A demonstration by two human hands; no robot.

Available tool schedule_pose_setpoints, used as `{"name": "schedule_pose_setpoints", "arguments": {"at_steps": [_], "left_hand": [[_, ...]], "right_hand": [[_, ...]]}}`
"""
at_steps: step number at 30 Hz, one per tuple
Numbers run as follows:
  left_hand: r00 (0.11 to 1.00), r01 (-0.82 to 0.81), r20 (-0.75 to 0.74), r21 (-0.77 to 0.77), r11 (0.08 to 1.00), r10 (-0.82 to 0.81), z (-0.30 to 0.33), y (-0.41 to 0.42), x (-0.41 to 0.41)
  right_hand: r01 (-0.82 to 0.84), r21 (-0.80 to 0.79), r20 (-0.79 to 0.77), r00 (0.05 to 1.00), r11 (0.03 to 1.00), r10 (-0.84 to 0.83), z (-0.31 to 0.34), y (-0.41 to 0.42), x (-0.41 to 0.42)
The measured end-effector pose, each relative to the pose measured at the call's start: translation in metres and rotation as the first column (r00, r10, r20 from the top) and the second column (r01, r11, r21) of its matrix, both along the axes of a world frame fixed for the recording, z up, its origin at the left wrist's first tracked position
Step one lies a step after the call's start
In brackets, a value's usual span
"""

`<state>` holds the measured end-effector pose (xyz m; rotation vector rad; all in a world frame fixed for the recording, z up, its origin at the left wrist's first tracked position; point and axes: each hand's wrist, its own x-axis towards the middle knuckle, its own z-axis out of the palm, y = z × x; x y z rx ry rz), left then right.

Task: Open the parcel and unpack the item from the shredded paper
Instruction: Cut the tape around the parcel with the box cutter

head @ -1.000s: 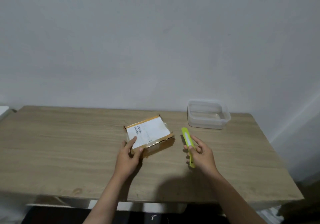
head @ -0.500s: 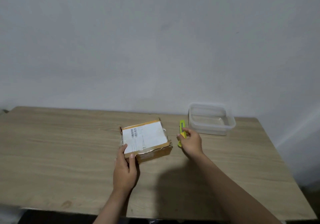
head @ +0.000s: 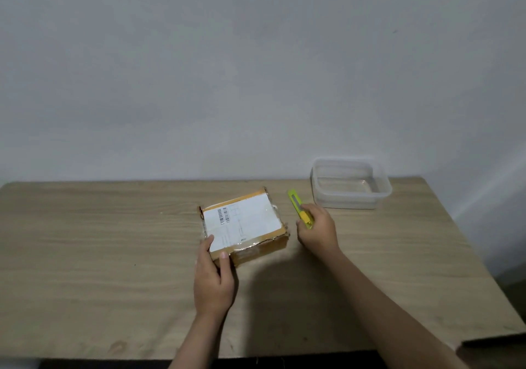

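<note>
Since a second ago the right hand has carried the green knife from the near side of the table up to about 3 o'clock of the parcel, just beside its right edge, with the tip now pointing toward 11 o'clock. Its fingers curl round the handle; whether the blade is out is too small to tell. The left hand has slid to the parcel's near-left corner, at about 7 o'clock, thumb and fingers pinching it to hold it steady. The parcel itself has turned slightly and lies flat mid-table, label up, still taped shut. I judge the cut is about to begin and nothing is unpacked yet.

The wooden table also holds a clear plastic tub at 2 o'clock of the parcel, well apart. A plain pale wall stands behind.
</note>
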<state>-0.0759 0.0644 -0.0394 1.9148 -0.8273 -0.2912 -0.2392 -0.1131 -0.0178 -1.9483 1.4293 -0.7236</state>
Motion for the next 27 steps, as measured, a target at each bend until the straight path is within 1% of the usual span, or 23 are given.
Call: {"name": "schedule_pose_setpoints", "arguments": {"at_steps": [2, 4, 7, 9, 11, 15, 17, 18, 21, 23, 25, 27], "left_hand": [[1.0, 0.003, -0.006, 0.018, 1.0, -0.003, -0.004, 0.0, 0.002], [1.0, 0.009, -0.005, 0.016, 1.0, -0.009, -0.004, 0.0, 0.003], [1.0, 0.01, -0.009, 0.003, 1.0, -0.01, -0.003, 0.0, 0.003], [1.0, 0.019, -0.015, 0.004, 1.0, -0.019, -0.005, 0.0, 0.004], [0.999, 0.027, -0.029, 0.015, 1.0, -0.027, -0.009, 0.0, 0.006], [0.998, 0.041, -0.042, 0.006, 0.999, -0.041, -0.009, 0.0, 0.007], [0.998, 0.045, -0.034, -0.01, 0.999, -0.046, -0.004, 0.0, 0.005], [0.998, 0.045, -0.03, -0.019, 0.999, -0.046, -0.002, 0.0, 0.004], [0.998, 0.042, -0.045, -0.038, 0.998, -0.044, 0.001, 0.001, 0.003], [0.995, 0.05, -0.084, -0.042, 0.998, -0.054, 0.0, 0.002, 0.004], [0.989, 0.078, -0.119, -0.053, 0.996, -0.084, 0.002, 0.005, 0.007], [0.978, 0.126, -0.155, -0.076, 0.989, -0.137, 0.007, 0.008, 0.012]], "right_hand": [[0.039, 0.034, 0.0, 0.999, 0.999, -0.039, -0.002, 0.005, -0.005], [0.044, 0.046, -0.023, 0.999, 0.998, -0.043, -0.006, 0.011, -0.009], [0.008, -0.036, -0.113, 0.993, 0.999, -0.012, -0.014, 0.016, -0.01], [0.018, -0.083, -0.175, 0.984, 0.996, -0.032, -0.013, 0.016, -0.004], [0.039, -0.091, -0.234, 0.97, 0.995, -0.06, -0.011, 0.013, 0.003], [0.057, -0.024, -0.293, 0.954, 0.998, -0.061, -0.007, 0.006, 0.012], [0.061, 0.005, -0.255, 0.965, 0.998, -0.058, -0.005, 0.008, 0.012], [0.066, 0.006, -0.203, 0.977, 0.998, -0.064, -0.004, 0.012, 0.011], [0.085, -0.018, 0.041, 0.996, 0.996, -0.085, 0.006, 0.03, 0.009], [0.073, 0.056, 0.191, 0.978, 0.996, -0.082, 0.018, 0.045, 0.011], [0.009, 0.127, 0.241, 0.97, 0.992, -0.039, 0.029, 0.058, 0.016], [-0.07, 0.093, 0.2, 0.978, 0.993, 0.051, 0.034, 0.073, 0.02]]}}
